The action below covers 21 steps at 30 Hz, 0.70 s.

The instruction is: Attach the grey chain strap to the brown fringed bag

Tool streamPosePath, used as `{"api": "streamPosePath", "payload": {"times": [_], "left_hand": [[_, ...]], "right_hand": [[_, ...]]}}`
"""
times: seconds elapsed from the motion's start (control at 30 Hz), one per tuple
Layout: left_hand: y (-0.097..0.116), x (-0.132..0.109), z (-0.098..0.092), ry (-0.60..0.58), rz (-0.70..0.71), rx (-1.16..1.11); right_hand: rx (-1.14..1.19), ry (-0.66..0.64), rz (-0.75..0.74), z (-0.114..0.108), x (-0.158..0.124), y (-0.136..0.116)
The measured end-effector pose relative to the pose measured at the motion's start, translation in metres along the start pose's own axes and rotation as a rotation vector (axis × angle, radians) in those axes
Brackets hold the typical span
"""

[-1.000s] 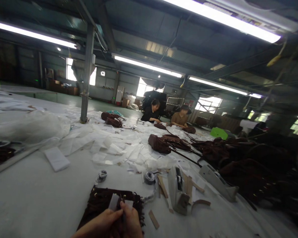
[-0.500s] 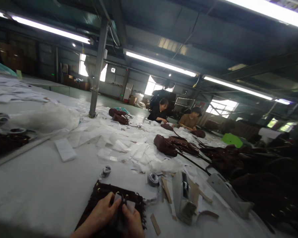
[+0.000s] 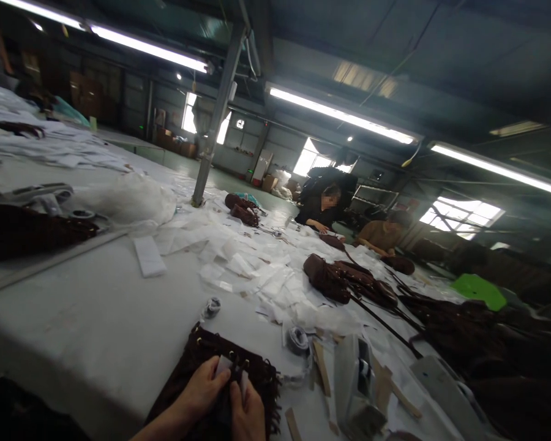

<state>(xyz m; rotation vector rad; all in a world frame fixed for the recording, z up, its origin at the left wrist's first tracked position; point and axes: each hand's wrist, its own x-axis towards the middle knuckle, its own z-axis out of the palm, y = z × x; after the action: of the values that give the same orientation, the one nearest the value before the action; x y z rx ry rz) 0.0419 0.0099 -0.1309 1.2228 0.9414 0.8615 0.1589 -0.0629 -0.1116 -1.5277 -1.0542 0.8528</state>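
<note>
A dark brown bag (image 3: 183,367) with a fringed side and gold-coloured eyelets along its top edge lies on the white table in front of me. Over its upper part, my left hand (image 3: 206,386) is closed, thumb and fingers pinching a small white paper strip (image 3: 223,365). Close beside it, my right hand (image 3: 248,410) pinches another thin white piece (image 3: 244,381) by the same edge. A dark strap or cord end shows between the hands. My fingers hide part of the bag's front.
A roll of wrapped tape (image 3: 297,339) and a grey tape dispenser (image 3: 360,383) stand to the right, among tan strips (image 3: 321,367). Translucent wrapping sheets (image 3: 243,269) cover the middle. More brown bags (image 3: 326,278) lie beyond. Two people (image 3: 326,205) sit across the table.
My view has swung left, so the scene sits further right. Both hands stay on the bag's top edge with the white pieces, the right one turned slightly.
</note>
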Motion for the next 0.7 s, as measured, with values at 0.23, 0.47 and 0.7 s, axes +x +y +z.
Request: {"api": "streamPosePath", "payload": {"times": [0.23,0.47,0.7], "left_hand": [[0.001,0.001,0.005,-0.043,0.017,-0.028],[0.013,-0.001,0.011,0.024,0.033,0.071],[0.02,-0.011,0.014,0.086,0.047,0.147]], "right_hand": [[-0.499,0.237,-0.104,-0.003,0.0,0.009],[-0.491,0.439,0.095,-0.003,-0.001,0.001],[-0.436,0.389,-0.126,0.016,-0.01,-0.004]]}}
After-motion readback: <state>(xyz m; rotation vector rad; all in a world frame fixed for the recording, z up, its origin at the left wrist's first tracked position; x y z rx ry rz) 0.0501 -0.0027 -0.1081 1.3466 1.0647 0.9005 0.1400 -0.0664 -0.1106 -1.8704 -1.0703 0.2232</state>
